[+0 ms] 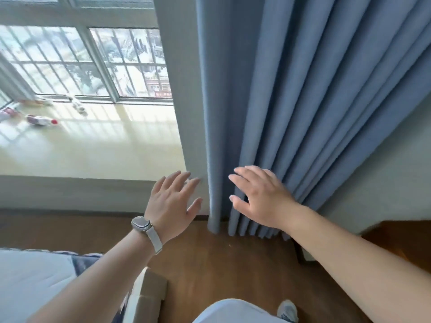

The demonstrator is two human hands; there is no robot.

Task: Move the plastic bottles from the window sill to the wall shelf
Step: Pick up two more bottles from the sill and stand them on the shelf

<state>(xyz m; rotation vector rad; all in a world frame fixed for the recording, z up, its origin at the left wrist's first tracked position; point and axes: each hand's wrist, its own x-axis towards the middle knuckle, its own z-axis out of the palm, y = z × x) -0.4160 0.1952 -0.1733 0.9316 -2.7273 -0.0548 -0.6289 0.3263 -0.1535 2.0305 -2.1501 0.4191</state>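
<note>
Several plastic bottles lie on the pale window sill [98, 150] at the far left. One with a red cap and red label [42, 120] lies on its side, a clear one [78, 104] lies near the window frame, and another [35, 102] rests further back. At the left edge a fourth [5, 114] is partly cut off. My left hand [172, 201], with a watch on the wrist, is held out empty with fingers spread, below the sill's right corner. My right hand [258, 197] is also empty and spread, in front of the blue curtain. No wall shelf is in view.
A blue curtain [291, 101] hangs to the floor right of the window. A bed [32, 285] with a white cover is at the lower left, and a cardboard box [149, 292] stands beside it. Wooden furniture [401, 238] sits at the right edge. The floor is brown wood.
</note>
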